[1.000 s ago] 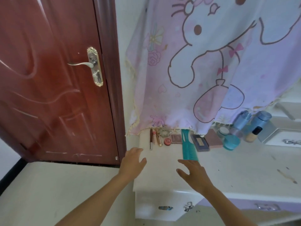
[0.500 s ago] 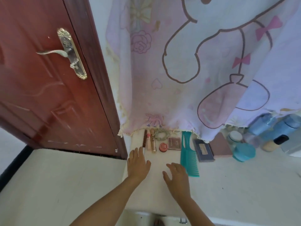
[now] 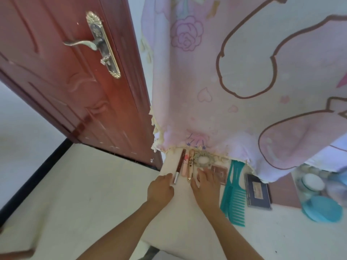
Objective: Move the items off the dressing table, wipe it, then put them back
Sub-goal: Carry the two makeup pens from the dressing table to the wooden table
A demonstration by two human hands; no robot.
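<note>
Clearing not begun: cosmetic tubes (image 3: 185, 166) and comb (image 3: 234, 196) lie on the counter (image 3: 187, 222). Right hand (image 3: 206, 182) flat, grip open; left hand (image 3: 160, 188) beside the tubes, grip cannot be told.

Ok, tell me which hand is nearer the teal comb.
Right. The right hand is just left of the teal comb, not touching it. The left hand is farther left, at the dressing table edge, by the dark lip tube.
</note>
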